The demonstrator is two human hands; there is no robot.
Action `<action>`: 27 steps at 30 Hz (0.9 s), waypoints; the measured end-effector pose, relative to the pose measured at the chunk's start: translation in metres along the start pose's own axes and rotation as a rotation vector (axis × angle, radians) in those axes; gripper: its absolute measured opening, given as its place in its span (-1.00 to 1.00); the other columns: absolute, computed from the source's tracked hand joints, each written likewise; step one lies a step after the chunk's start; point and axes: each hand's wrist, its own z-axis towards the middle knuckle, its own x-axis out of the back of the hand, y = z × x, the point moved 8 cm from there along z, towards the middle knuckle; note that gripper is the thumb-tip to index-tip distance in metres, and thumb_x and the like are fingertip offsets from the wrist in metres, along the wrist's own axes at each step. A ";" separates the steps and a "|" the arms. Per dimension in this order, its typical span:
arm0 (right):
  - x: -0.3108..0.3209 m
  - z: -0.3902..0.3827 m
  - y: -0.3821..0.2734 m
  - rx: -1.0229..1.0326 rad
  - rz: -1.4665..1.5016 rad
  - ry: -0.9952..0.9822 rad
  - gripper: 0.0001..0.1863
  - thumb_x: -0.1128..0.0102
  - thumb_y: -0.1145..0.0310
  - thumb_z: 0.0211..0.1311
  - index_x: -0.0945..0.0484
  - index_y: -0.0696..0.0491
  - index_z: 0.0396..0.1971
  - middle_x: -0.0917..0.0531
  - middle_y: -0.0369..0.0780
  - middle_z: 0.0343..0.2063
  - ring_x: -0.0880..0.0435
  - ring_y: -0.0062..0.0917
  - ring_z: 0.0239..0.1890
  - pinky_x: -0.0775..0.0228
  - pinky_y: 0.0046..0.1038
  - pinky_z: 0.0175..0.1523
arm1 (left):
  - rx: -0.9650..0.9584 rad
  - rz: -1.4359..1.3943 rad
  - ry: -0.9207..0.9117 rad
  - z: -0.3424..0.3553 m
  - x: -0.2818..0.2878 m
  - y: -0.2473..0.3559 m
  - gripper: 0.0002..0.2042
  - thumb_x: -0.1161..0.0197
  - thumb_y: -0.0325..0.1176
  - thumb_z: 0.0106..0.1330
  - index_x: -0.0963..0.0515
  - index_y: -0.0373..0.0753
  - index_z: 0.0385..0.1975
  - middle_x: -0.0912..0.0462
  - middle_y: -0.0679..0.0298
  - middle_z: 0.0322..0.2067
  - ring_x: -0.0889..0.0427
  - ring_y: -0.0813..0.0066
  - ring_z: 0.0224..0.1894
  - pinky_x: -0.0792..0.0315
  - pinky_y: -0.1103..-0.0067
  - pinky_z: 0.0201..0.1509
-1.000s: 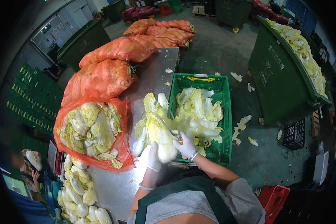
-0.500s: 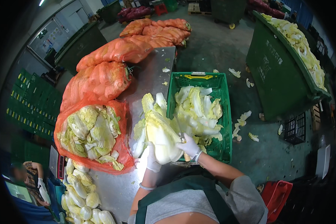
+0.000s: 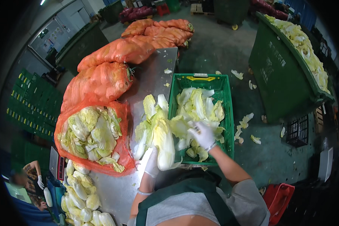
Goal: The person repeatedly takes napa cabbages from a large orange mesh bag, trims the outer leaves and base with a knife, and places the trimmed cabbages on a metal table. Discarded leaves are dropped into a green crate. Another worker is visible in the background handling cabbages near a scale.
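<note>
A pale napa cabbage (image 3: 163, 145) stands tilted over the metal table, beside the crate's left edge. My left hand (image 3: 151, 162), in a white glove, is closed around its lower part. Over the green crate (image 3: 231, 124), my gloved right hand (image 3: 203, 135) is slightly blurred, its fingers closed at the edge of a loose cabbage leaf (image 3: 179, 126). A small dark spot shows at those fingers; I cannot make out what it is. Trimmed leaves (image 3: 199, 101) fill much of the crate. More loose leaves (image 3: 142, 132) lie behind the cabbage on the table.
An open orange mesh sack (image 3: 126, 150) of cabbages lies left, with full sacks (image 3: 98, 83) behind. Cabbages (image 3: 81, 192) are piled at lower left, near another person (image 3: 34, 180). A green bin (image 3: 278, 71) heaped with leaves stands right; scraps (image 3: 245, 119) litter the floor (image 3: 211, 56).
My right hand has moved from the cabbage to over the crate, with a leaf at its fingers. The knife handle seen under it before no longer shows. The cabbage is turned more upright.
</note>
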 end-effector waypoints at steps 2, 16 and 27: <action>-0.029 -0.021 -0.058 -0.035 0.212 -0.256 -0.43 -0.28 0.12 -0.03 -0.42 0.04 0.01 -0.49 -0.11 -0.05 -0.57 -0.27 -0.27 -0.40 -0.41 -0.07 | 0.014 0.003 0.003 0.004 -0.001 -0.002 -0.45 0.20 0.03 0.37 -0.13 -0.22 0.23 -0.35 0.19 0.12 -0.40 0.36 0.11 -0.33 0.45 0.16; -0.057 -0.023 -0.030 -0.275 0.574 -0.460 -0.52 -0.37 0.16 -0.08 -0.48 0.14 -0.19 -0.61 -0.28 -0.28 -0.53 -0.65 -0.58 -0.40 -0.56 -0.43 | -0.098 -0.220 0.036 -0.004 0.010 0.013 -0.40 0.15 0.10 0.32 -0.13 -0.20 0.23 -0.37 0.16 0.09 -0.41 0.31 0.09 -0.34 0.40 0.13; -0.057 -0.057 -0.037 -0.367 0.743 -0.623 -0.35 -0.32 0.44 -0.02 -0.30 0.00 0.14 -0.62 -0.31 -0.26 -0.57 -0.67 -0.46 -0.32 -0.71 -0.59 | -0.223 -0.100 0.044 0.002 0.029 0.028 -0.40 0.08 0.09 0.31 -0.19 -0.25 0.19 -0.42 0.15 0.03 -0.45 0.30 0.02 -0.35 0.41 0.09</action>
